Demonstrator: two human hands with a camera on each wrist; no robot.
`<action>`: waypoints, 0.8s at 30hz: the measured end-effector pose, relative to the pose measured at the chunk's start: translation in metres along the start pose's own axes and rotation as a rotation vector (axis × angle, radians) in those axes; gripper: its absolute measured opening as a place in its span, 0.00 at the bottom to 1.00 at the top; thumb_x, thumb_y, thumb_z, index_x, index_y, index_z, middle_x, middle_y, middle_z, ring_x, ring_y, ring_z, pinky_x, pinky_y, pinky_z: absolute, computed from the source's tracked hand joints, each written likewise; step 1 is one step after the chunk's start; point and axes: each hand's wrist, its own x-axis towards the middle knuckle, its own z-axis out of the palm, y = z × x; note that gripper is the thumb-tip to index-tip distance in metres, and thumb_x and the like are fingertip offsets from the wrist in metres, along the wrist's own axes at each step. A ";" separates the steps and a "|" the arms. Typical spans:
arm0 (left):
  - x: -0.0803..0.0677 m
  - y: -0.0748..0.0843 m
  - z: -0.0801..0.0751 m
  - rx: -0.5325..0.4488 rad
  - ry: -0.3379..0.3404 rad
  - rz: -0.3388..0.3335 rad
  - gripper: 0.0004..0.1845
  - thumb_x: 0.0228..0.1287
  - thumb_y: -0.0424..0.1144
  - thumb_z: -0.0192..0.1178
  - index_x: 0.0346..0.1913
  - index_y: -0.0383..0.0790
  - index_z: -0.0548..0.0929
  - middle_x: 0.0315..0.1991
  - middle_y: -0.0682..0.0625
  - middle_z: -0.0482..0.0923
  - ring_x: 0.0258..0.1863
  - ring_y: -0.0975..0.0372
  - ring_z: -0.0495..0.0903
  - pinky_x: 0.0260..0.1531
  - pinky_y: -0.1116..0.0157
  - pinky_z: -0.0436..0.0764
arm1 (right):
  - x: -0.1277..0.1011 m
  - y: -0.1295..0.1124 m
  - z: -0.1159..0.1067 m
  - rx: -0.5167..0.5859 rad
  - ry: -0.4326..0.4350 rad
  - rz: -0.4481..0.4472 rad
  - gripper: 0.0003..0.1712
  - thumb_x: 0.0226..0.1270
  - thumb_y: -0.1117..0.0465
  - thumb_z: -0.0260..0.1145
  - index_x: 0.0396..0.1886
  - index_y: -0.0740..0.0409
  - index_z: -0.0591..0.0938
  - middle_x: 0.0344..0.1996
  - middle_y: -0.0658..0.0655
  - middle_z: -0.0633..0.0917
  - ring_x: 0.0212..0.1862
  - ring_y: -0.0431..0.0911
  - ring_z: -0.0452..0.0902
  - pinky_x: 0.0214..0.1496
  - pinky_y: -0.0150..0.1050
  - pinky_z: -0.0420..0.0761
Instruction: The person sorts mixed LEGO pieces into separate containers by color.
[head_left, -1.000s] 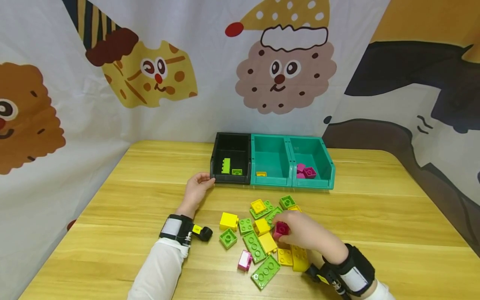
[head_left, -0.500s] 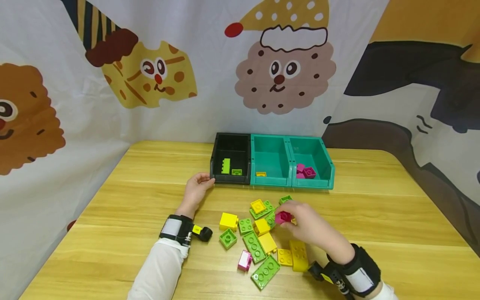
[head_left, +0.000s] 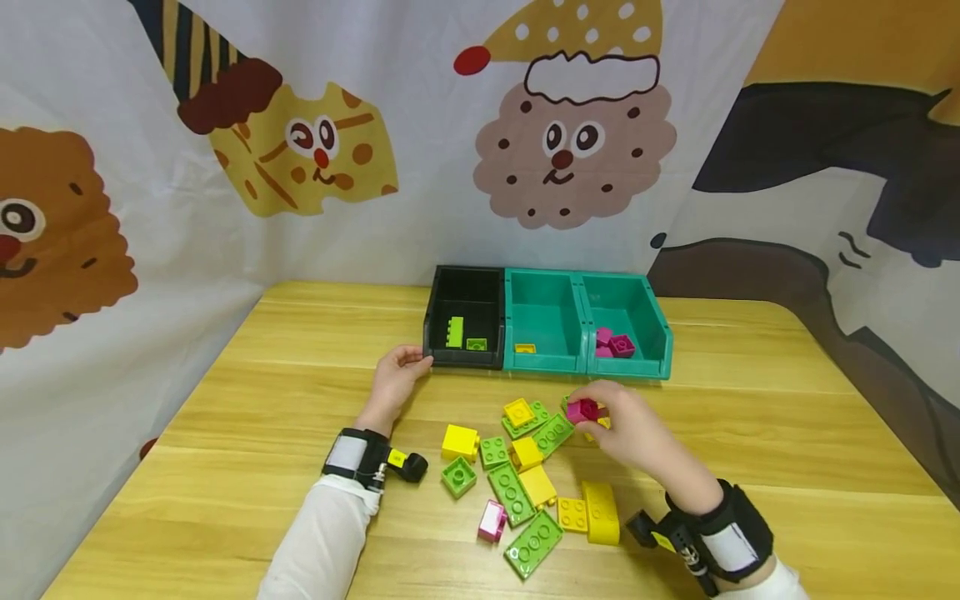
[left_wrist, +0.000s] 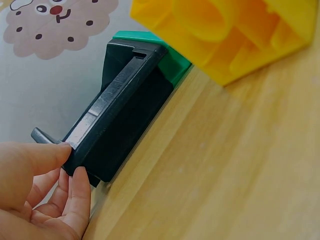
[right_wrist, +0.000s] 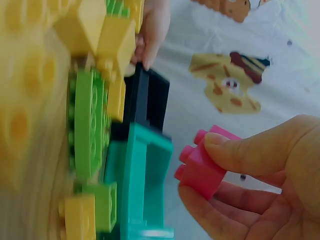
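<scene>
My right hand (head_left: 626, 425) pinches a magenta brick (head_left: 582, 410) between thumb and fingers, lifted above the far edge of the brick pile; in the right wrist view the magenta brick (right_wrist: 202, 162) sits at the fingertips. My left hand (head_left: 396, 373) rests on the table and touches the front left corner of the black bin (head_left: 463, 327), thumb on its rim (left_wrist: 60, 150). The black bin holds two green bricks. The middle teal bin (head_left: 543, 325) holds a yellow brick, and the right teal bin (head_left: 628, 327) holds magenta bricks.
Loose yellow, green and magenta bricks lie in a pile (head_left: 525, 479) on the wooden table (head_left: 247, 433) in front of the bins. A cartoon-printed cloth (head_left: 300, 150) hangs behind and to the left. A dark drape stands at the right.
My right hand lifted the magenta brick off the pile and carried it up and away toward the bins. The left hand stayed at the black bin's corner.
</scene>
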 end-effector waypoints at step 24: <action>-0.002 0.001 0.001 -0.009 0.005 -0.006 0.14 0.62 0.32 0.61 0.49 0.30 0.77 0.44 0.41 0.77 0.43 0.57 0.75 0.41 0.70 0.76 | 0.060 0.094 -0.027 -0.175 0.091 0.386 0.22 0.64 0.64 0.64 0.54 0.74 0.76 0.50 0.75 0.79 0.48 0.65 0.75 0.49 0.56 0.78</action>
